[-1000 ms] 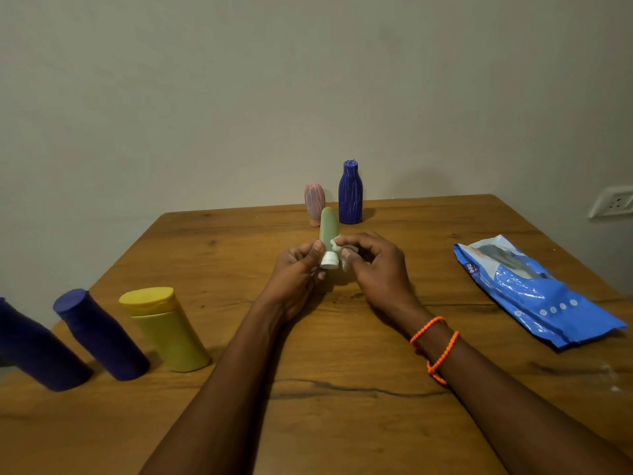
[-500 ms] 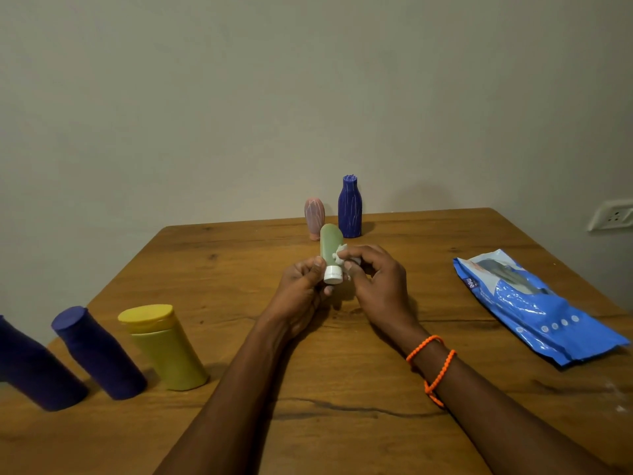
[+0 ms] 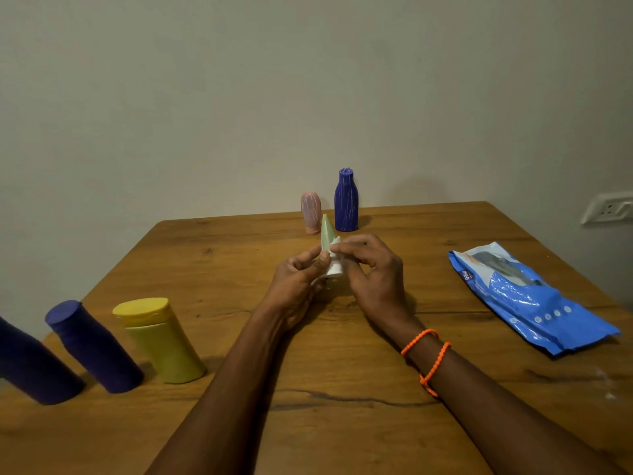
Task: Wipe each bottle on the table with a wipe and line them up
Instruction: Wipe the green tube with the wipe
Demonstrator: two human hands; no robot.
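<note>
— Green, pale, flattened plastic tube (image 3: 327, 229) with a white cap (image 3: 335, 270): where does it sit against the fingers?
— Between both hands, held above the wooden table (image 3: 239, 255), just in front of the pink ribbed bottle (image 3: 311, 212). Its long axis runs near upright, cap end down, crimped tip up.
— Who has hold of it?
— The left hand (image 3: 297, 286) pinches the lower body, fingers curled round it. The right hand (image 3: 371, 274) pinches a small white wipe (image 3: 334, 246) against the tube's right side, thumb and forefinger closed on it.
— So the next stroke?
— Probably along that axis, up toward the tip; the right hand is best placed.
— And lining up?
— The pink bottle and the dark blue ribbed bottle (image 3: 346, 201) beside it stand behind the tube, likely the row.
</note>
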